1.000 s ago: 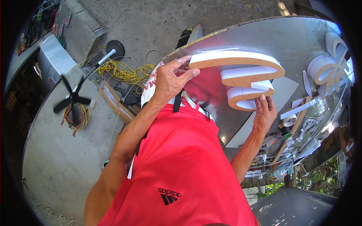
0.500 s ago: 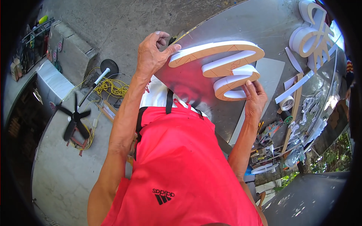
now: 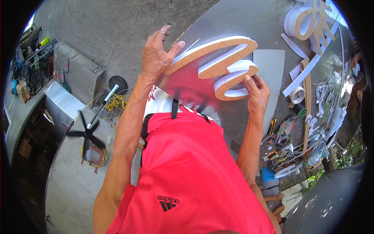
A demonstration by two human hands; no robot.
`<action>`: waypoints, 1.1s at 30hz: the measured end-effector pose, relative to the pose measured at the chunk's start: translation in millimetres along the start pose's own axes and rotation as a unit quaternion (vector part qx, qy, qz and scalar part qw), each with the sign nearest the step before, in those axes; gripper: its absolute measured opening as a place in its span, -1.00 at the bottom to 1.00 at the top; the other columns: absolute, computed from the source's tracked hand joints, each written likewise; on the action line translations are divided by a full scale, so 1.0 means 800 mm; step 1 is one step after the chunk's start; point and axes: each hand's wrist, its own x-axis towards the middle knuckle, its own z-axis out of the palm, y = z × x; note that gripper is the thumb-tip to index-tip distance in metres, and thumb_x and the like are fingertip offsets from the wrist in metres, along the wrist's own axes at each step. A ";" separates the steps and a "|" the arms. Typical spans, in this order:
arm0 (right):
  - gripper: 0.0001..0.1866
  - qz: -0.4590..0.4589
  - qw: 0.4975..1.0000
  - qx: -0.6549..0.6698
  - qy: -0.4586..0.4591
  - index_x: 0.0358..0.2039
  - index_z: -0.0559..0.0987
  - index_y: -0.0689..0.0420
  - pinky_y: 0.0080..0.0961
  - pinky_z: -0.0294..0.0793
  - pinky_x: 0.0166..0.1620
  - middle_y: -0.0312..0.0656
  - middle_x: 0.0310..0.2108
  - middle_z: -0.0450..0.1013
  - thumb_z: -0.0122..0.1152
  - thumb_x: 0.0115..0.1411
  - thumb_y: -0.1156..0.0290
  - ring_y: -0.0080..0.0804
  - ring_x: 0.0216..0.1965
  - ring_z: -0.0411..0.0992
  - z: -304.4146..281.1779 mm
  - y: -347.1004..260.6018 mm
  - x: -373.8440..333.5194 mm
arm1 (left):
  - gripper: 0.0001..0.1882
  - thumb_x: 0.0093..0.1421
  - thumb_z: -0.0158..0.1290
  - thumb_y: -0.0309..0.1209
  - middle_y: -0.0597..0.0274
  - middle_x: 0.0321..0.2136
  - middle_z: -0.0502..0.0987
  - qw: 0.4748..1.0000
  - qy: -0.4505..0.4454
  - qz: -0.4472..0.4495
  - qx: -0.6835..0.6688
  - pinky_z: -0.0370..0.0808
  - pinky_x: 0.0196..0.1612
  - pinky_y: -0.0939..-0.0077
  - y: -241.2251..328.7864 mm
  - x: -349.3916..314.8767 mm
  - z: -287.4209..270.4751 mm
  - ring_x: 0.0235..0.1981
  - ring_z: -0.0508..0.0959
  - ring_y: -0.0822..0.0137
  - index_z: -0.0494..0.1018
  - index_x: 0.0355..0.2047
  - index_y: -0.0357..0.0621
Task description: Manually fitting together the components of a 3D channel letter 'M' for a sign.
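Left hand [image 3: 157, 56] loose, right hand [image 3: 258, 94] on curved piece [image 3: 210, 71]

Left hand [image 3: 159, 54]: upper centre, thumb spread from fingers. Right hand [image 3: 257, 93]: right of centre, fingers bent.

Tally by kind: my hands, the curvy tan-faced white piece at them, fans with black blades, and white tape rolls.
Hands: 2 (left hand, right hand)
Curvy tan-faced piece: 1
Black-bladed fan: 1
White tape roll: 1
Total: 5
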 end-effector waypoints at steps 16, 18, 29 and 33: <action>-0.57 -0.057 0.986 -0.136 0.079 -0.26 0.71 0.29 -0.39 0.63 -0.10 0.07 -0.32 0.65 0.45 -0.21 0.37 -0.16 -0.26 0.66 0.005 0.029 0.024 | -0.76 0.34 0.11 -0.32 0.20 -0.53 0.58 0.986 -0.158 0.050 -0.015 0.47 -0.39 0.43 -0.016 0.071 0.030 -0.51 0.51 0.38 0.60 -0.28 -0.29; -0.55 -0.055 0.981 -0.157 0.101 -0.28 0.71 0.27 -0.36 0.64 -0.13 0.06 -0.35 0.65 0.44 -0.26 0.35 -0.14 -0.28 0.65 0.009 0.033 0.031 | -0.73 0.36 0.08 -0.32 0.31 -0.58 0.49 0.976 -0.208 0.031 -0.048 0.43 -0.45 0.46 -0.026 0.090 0.033 -0.55 0.45 0.44 0.54 -0.36 -0.31; -0.61 -0.053 0.976 -0.139 0.160 -0.32 0.73 0.25 -0.31 0.64 -0.15 0.13 -0.36 0.63 0.39 -0.28 0.45 -0.06 -0.28 0.64 0.024 0.033 0.036 | -0.75 0.37 0.01 -0.33 0.10 -0.43 0.58 0.963 -0.262 0.058 0.033 0.52 -0.48 0.36 -0.030 0.124 0.043 -0.52 0.56 0.28 0.52 -0.27 -0.30; -0.64 -0.066 0.973 -0.139 0.172 -0.35 0.74 0.24 -0.31 0.64 -0.16 0.14 -0.36 0.63 0.38 -0.27 0.44 -0.06 -0.28 0.64 0.022 0.031 0.030 | -0.74 0.30 0.05 -0.38 0.02 -0.19 0.64 0.974 -0.106 0.173 0.098 0.55 -0.11 0.35 0.000 0.115 0.038 -0.18 0.64 0.21 0.56 -0.10 -0.28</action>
